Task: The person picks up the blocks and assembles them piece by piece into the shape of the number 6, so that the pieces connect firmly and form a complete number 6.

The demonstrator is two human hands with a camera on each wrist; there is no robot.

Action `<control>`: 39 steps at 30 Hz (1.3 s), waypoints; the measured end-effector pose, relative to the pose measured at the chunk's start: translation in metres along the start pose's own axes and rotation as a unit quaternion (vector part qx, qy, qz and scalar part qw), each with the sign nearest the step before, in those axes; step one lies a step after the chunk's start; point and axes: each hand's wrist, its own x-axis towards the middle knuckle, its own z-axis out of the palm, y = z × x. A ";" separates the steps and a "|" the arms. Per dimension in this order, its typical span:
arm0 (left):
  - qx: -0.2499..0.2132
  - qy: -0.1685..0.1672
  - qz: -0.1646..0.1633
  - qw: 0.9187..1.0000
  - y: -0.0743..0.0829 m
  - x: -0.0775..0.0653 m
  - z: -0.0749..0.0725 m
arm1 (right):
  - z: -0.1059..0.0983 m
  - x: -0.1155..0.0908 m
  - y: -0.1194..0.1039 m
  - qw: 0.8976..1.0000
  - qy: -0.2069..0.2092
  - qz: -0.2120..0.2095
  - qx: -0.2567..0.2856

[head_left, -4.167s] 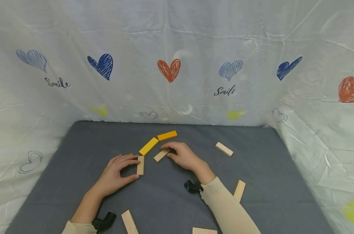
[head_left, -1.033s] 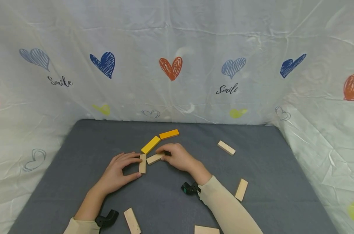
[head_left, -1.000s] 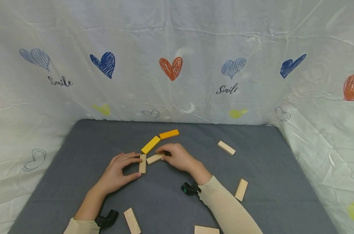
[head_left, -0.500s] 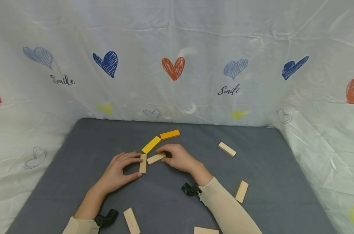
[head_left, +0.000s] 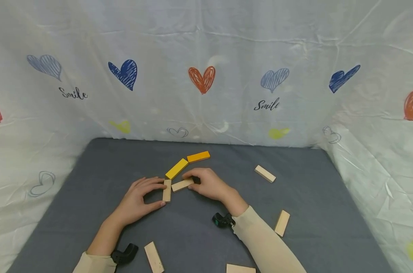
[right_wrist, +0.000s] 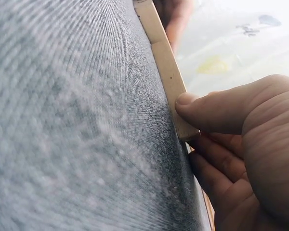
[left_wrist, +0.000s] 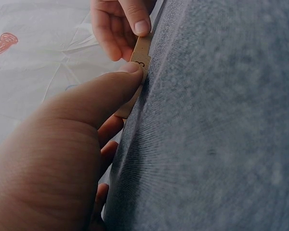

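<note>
In the head view, my left hand (head_left: 133, 203) holds a plain wooden block (head_left: 167, 193) lengthwise, thumb at its near end and fingers at the far end. The left wrist view shows a dark mark on that block beside the thumb. My right hand (head_left: 213, 185) pinches a second plain block (head_left: 180, 185) by its right end; its left end lies close against the first block's side. Just behind, a yellow block (head_left: 177, 169) slants away from the first block's far end, and an orange block (head_left: 198, 156) follows it, their corners meeting.
On the dark grey cloth (head_left: 199, 231) lie more plain blocks: one at the back right (head_left: 265, 174), one by the right sleeve (head_left: 282, 223), one at the front left (head_left: 154, 258) and one at the front edge (head_left: 240, 269). A white curtain with hearts (head_left: 202, 79) hangs behind.
Since the oldest frame, my right hand has brought its block leftward, up to the block in my left hand, and turned it flatter. Over the last second both hands stay nearly still.
</note>
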 end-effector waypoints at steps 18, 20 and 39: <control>0.000 0.000 0.000 1.000 0.000 0.003 -0.004 | -0.012 -0.002 -0.006 1.000 0.016 0.003 0.005; 0.002 -0.001 -0.002 1.000 0.000 0.003 -0.004 | -0.015 -0.004 -0.007 1.000 0.022 0.007 -0.001; -0.004 -0.012 -0.015 1.000 0.000 0.000 -0.002 | -0.056 -0.036 0.001 0.994 0.096 0.042 -0.028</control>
